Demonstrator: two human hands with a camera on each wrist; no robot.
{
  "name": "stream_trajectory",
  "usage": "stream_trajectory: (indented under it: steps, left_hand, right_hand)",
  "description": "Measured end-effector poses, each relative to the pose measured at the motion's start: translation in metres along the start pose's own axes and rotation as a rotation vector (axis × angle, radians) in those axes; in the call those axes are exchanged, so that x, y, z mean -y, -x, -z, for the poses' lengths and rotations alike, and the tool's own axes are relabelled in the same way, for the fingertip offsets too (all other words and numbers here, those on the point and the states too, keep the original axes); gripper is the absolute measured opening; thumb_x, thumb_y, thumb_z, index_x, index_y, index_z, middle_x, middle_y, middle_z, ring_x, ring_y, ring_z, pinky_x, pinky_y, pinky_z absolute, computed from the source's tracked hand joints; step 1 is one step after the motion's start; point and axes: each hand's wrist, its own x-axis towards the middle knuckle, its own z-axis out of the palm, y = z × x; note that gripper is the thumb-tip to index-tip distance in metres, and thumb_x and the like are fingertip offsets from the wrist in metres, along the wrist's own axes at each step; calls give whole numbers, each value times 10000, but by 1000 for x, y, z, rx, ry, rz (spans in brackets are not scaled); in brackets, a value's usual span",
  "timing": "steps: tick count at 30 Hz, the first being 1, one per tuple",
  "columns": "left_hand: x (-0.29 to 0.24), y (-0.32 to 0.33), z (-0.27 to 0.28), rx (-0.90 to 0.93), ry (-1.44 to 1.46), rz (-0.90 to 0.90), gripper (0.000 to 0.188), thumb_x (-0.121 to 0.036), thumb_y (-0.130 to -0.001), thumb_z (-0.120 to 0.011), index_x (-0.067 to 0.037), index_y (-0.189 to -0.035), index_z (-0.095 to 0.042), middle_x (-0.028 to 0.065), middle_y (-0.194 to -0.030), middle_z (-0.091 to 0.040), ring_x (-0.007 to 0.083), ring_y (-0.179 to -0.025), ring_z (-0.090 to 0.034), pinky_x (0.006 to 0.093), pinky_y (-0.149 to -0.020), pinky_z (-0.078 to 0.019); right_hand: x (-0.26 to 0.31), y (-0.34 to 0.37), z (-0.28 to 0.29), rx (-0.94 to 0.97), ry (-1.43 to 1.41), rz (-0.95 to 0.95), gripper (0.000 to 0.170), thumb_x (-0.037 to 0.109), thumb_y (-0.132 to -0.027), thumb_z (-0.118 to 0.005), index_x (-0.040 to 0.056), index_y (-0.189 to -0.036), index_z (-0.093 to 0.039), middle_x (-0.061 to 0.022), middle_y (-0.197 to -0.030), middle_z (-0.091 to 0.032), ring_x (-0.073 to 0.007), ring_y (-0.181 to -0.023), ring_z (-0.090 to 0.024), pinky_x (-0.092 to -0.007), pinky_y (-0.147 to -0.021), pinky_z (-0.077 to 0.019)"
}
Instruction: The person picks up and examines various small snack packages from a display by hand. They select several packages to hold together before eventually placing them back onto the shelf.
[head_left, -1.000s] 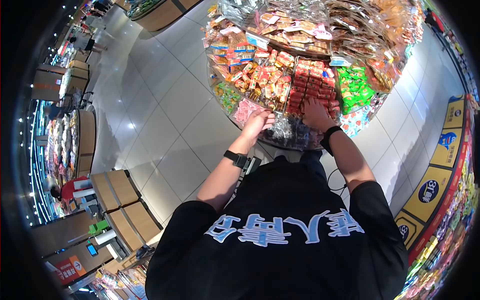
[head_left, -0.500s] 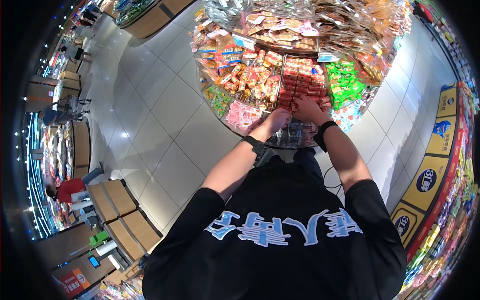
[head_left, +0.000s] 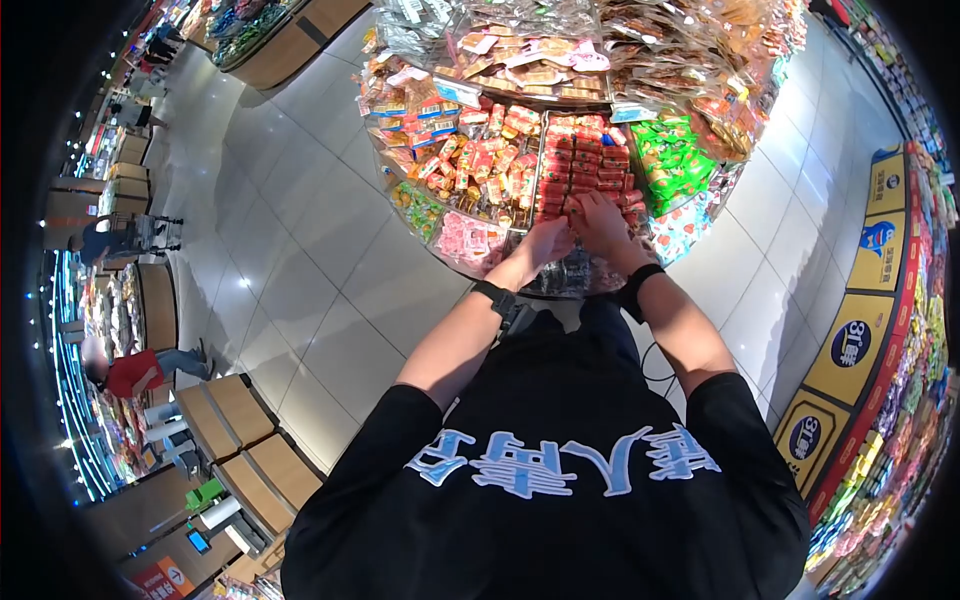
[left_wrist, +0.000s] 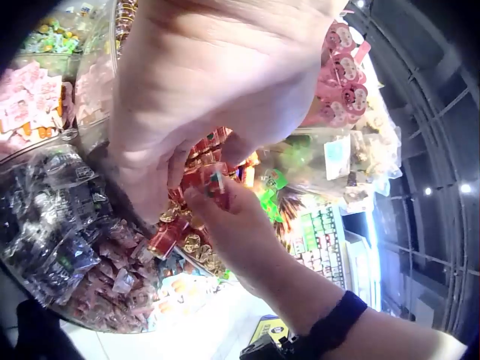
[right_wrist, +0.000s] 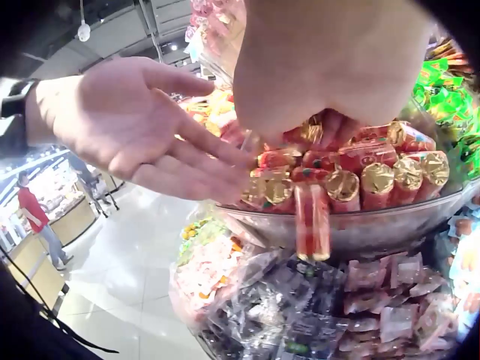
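Note:
Red rolls with gold ends (head_left: pixel 570 170), foil-wrapped like candy, fill a clear bin on the round stand. My right hand (head_left: pixel 604 230) is at the front of these rolls; in the left wrist view its thumb and fingers pinch a red roll (left_wrist: pixel 214 184). Beside it, my left hand (head_left: pixel 543 247) reaches in from the left. The right wrist view shows the left hand (right_wrist: pixel 142 127) palm up, fingers fairly straight, their tips at the left rolls. One roll (right_wrist: pixel 313 225) tips over the bin's front rim (right_wrist: pixel 375 225). My right fingertips are partly hidden among the rolls.
Dark clear-wrapped packets (right_wrist: pixel 277 307) lie below the rim, with pink packets (head_left: pixel 470 238) to the left. Green packets (head_left: pixel 675 160) and orange-red wrapped sweets (head_left: pixel 480 165) flank the rolls. A person in red (head_left: pixel 135 372) is at the far left.
My left hand has moved right, from above the pink packets to beside my right hand. My right hand has stayed at the red rolls. The head view has shifted slightly.

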Motion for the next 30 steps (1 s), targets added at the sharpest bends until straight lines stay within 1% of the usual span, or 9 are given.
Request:
stream_trajectory:
  steps: [3,6,12,16,19,22,23,27,30]
  left_hand:
    - [1,-4,-7,99,299,-128,268,-355,-994,-492,-121,-1095,-575,29,-1001,-625,152,-959,-585,348,-890,-464]
    - [5,-17,-7,31,421,-235,205,-274,-999,-494,-115,-1108,-566,35,-1032,-612,165,-939,-583,336,-827,-491]
    - [6,-21,1,-35,355,-183,141,-173,-983,-501,-84,-1043,-591,49,-903,-634,177,-801,-623,347,-733,-551]
    - [-11,6,-7,-109,300,-142,139,-115,-964,-492,-35,-1020,-591,92,-870,-645,225,-761,-654,373,-750,-596]
    - [-11,14,5,-118,197,-93,123,-107,-952,-505,-41,-1017,-586,91,-847,-641,198,-690,-649,334,-689,-598]
    - [-4,21,26,-14,222,-118,51,-116,-926,-545,-84,-958,-569,45,-778,-603,169,-663,-625,361,-711,-596]
    - [0,24,30,-63,207,-109,34,-114,-924,-545,-86,-940,-557,49,-773,-596,162,-660,-616,359,-725,-596]
    - [13,25,51,-84,194,-66,110,-138,-927,-565,-69,-1011,-547,96,-864,-658,219,-785,-684,360,-722,-588]
    - [18,26,50,-91,189,-15,117,-132,-928,-559,-66,-1024,-549,96,-863,-655,218,-773,-680,366,-723,-587]
  right_hand:
    - [28,2,-7,-111,-133,57,307,170,-816,-617,31,-1078,-540,-194,-1063,-541,-400,-1053,-506,-495,-900,-431]
    - [41,7,-11,-109,-156,100,349,166,-785,-633,8,-1075,-520,-210,-1061,-520,-415,-1034,-499,-494,-906,-424]
    - [29,9,27,0,-329,116,429,247,-820,-669,8,-1156,-551,-209,-1158,-560,-397,-1109,-518,-460,-959,-415]
    - [-11,22,37,-149,-430,-126,314,206,-878,-654,20,-1127,-608,-164,-1077,-635,-327,-1002,-610,-393,-861,-491]
    - [-29,45,48,-378,-285,-81,221,132,-886,-632,5,-1067,-637,-139,-971,-669,-275,-876,-651,-341,-772,-515]
    - [-39,80,49,-381,-378,-356,171,103,-898,-608,-4,-1027,-646,-123,-884,-685,-221,-789,-662,-311,-722,-514]
    - [-43,91,49,-390,-368,-379,163,121,-917,-589,-5,-1001,-650,-101,-810,-683,-169,-719,-648,-292,-672,-506]
    - [-73,141,35,-366,-346,-642,204,197,-946,-577,19,-990,-667,-82,-766,-684,-131,-681,-629,-292,-642,-502]
    - [-102,187,18,-438,-337,-732,211,214,-946,-584,28,-994,-670,-76,-761,-692,-126,-695,-643,-292,-647,-506]
